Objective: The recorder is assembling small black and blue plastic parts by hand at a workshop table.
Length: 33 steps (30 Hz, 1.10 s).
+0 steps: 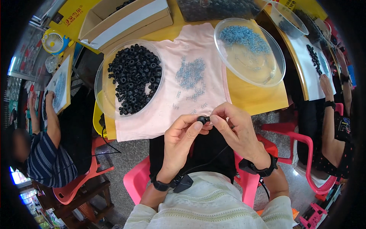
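Note:
Near the front edge of the cloth, my left hand (178, 140) pinches a small ball-shaped black plastic piece (201, 119), which looks like part of a cord lock. My right hand (239, 131) has its thumb and forefinger closed on the short stem at the right side of that piece. Beyond the hands, a loose patch of tiny metal springs (190, 74) lies on a pale pink cloth (167, 114). On the left, a clear round tray (100, 93) holds a heap of black plastic pieces (135, 76). Another clear tray (263, 78) at the right holds more springs (244, 38).
Behind the left tray stands a cardboard box (127, 23). A yellow table (259, 95) lies under the cloth and trays. One person (49, 152) sits at the left, another (331, 141) at the right, both with hands over their own tables. A small fan (53, 42) stands far left.

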### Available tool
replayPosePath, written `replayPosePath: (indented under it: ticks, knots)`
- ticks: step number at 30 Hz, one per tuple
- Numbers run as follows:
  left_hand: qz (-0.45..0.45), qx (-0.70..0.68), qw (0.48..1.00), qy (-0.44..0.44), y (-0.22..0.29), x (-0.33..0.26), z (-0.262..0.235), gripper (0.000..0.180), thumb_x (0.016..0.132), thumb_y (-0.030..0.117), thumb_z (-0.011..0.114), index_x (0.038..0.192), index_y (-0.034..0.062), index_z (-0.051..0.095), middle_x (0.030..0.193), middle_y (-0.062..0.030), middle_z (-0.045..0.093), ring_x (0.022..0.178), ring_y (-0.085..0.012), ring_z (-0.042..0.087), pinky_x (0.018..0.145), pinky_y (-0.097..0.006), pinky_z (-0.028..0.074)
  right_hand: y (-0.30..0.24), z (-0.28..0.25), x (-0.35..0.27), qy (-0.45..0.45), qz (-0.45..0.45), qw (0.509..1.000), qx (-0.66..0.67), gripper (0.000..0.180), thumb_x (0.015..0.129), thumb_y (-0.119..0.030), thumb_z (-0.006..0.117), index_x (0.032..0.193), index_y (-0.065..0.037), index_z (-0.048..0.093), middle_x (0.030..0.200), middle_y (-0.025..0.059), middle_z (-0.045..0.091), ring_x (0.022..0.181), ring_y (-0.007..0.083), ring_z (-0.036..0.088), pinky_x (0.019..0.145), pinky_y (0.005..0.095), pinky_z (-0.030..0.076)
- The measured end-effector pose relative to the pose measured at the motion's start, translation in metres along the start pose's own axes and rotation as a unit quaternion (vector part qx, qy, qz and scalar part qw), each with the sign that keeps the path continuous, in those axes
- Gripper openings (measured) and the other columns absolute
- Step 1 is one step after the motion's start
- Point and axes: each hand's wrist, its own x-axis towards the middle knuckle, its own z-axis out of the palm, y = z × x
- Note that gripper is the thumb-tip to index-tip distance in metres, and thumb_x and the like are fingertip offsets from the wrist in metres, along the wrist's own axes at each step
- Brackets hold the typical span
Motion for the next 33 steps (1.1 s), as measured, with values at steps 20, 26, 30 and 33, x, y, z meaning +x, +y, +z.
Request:
replayPosePath:
  ticks: [20, 26, 30, 33]
  knots:
    - [-0.067, 0.021, 0.991, -0.117, 0.009, 0.000, -0.007, 0.029, 0.105, 0.027, 0.049, 0.110, -0.0002, 0.057, 0.083, -0.0026, 0.059, 0.073, -0.0089, 0.059, 0.068, -0.024, 0.049, 0.001, -0.003, 0.012, -0.045, -0.262, 0.921, -0.286, 0.024, 0.084, -0.014, 0.068, 0.077, -0.006, 0.047, 0.073, 0.0070, 0.048, 0.070, 0.0243, 0.053, 0.055, 0.0351, 0.044]
    - [-0.134, -0.043, 0.983, -0.116, 0.007, 0.003, -0.010, 0.026, 0.105, 0.024, 0.049, 0.112, 0.0005, 0.057, 0.091, -0.0060, 0.063, 0.077, -0.0129, 0.063, 0.070, -0.026, 0.051, 0.011, 0.001, 0.009, -0.040, -0.240, 0.928, -0.282, 0.021, 0.085, -0.014, 0.066, 0.078, -0.006, 0.047, 0.075, 0.0083, 0.049, 0.071, 0.0255, 0.054, 0.055, 0.0357, 0.045]
    - [-0.071, -0.022, 0.997, -0.033, -0.003, 0.009, -0.005, 0.023, 0.101, 0.019, 0.056, 0.112, -0.0010, 0.059, 0.095, -0.0096, 0.068, 0.081, -0.0164, 0.068, 0.073, -0.028, 0.054, 0.016, 0.005, 0.010, -0.035, -0.161, 0.945, -0.284, 0.016, 0.091, -0.017, 0.060, 0.083, -0.005, 0.052, 0.077, 0.0106, 0.052, 0.075, 0.0285, 0.056, 0.059, 0.0378, 0.047]
    - [-0.038, -0.010, 0.999, 0.000, -0.004, 0.016, -0.004, 0.016, 0.097, 0.011, 0.062, 0.107, -0.0021, 0.063, 0.093, -0.0107, 0.070, 0.081, -0.0175, 0.069, 0.073, -0.028, 0.056, 0.019, -0.002, 0.012, -0.028, -0.148, 0.961, -0.232, 0.019, 0.097, -0.020, 0.053, 0.090, -0.003, 0.056, 0.082, 0.0127, 0.055, 0.079, 0.0332, 0.057, 0.065, 0.0412, 0.047]
